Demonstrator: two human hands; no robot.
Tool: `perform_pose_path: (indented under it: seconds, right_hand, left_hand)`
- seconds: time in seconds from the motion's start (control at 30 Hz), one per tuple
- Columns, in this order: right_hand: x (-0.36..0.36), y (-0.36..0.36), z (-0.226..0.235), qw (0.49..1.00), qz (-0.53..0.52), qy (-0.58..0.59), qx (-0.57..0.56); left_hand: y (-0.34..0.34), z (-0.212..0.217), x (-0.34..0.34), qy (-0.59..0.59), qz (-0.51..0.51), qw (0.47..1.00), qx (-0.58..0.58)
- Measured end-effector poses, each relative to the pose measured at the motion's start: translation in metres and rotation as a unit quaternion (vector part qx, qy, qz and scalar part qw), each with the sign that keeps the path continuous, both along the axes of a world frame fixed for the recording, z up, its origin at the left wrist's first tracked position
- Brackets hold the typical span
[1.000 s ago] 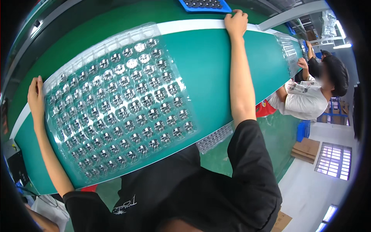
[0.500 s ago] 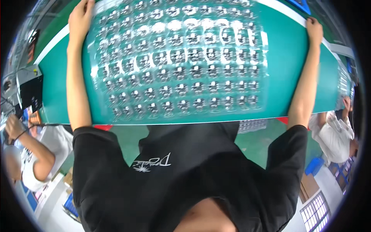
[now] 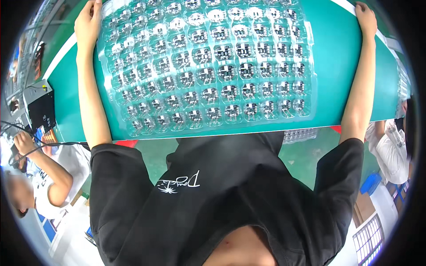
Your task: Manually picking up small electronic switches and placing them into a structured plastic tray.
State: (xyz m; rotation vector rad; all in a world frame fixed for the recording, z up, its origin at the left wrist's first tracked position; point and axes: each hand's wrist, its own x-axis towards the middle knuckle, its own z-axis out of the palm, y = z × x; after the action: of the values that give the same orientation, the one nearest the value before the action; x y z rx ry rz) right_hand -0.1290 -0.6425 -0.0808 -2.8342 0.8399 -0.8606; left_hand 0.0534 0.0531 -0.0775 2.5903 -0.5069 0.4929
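A large clear plastic blister tray (image 3: 108, 84) lies on the green workbench (image 3: 330, 80) in front of me. Rows of small black-and-silver electronic parts (image 3: 230, 73) fill its pockets. My left hand (image 3: 88, 24) is at the bench's far white edge, close to the tray's far left corner; its fingers are closed over the edge and partly cut off by the picture's top. On the far right, well apart from the tray, my right hand (image 3: 366, 20) has its fingers curled over the same edge. The fingertips of both hands are hidden.
A black-and-grey box (image 3: 41, 106) with cables stands at the bench's left end. One person (image 3: 49, 177) works at left, another (image 3: 388, 150) at right. More trays (image 3: 299, 135) show below the bench's near edge. A blue bin (image 3: 371, 183) sits at lower right.
The view has shifted slightly, so the tray and bench appear higher and a little to the right. The parts look sharper, with less glare. Both my hands keep their places on the edge.
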Motion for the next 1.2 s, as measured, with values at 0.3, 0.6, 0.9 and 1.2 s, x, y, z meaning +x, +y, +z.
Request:
perform_pose_path:
  seconds: [0.3, 0.6, 0.9, 1.2]
  right_hand:
    - [-0.003, -0.007, 0.005, 0.999, 0.017, -0.020, -0.022]
    - [-0.003, 0.004, 0.003, 0.999, 0.009, 0.021, 0.043]
    - [-0.011, -0.014, -0.006, 0.998, 0.037, -0.037, -0.040]
    - [-0.006, -0.021, -0.009, 0.995, 0.061, -0.054, -0.058]
  left_hand:
    - [-0.011, -0.001, 0.000, 0.013, 0.002, 1.000, -0.004]
    - [-0.007, -0.002, -0.003, 0.004, 0.003, 1.000, 0.001]
    - [-0.002, -0.007, 0.008, 0.033, 0.012, 0.999, 0.009]
    - [0.000, -0.008, 0.012, 0.047, 0.015, 0.999, -0.011]
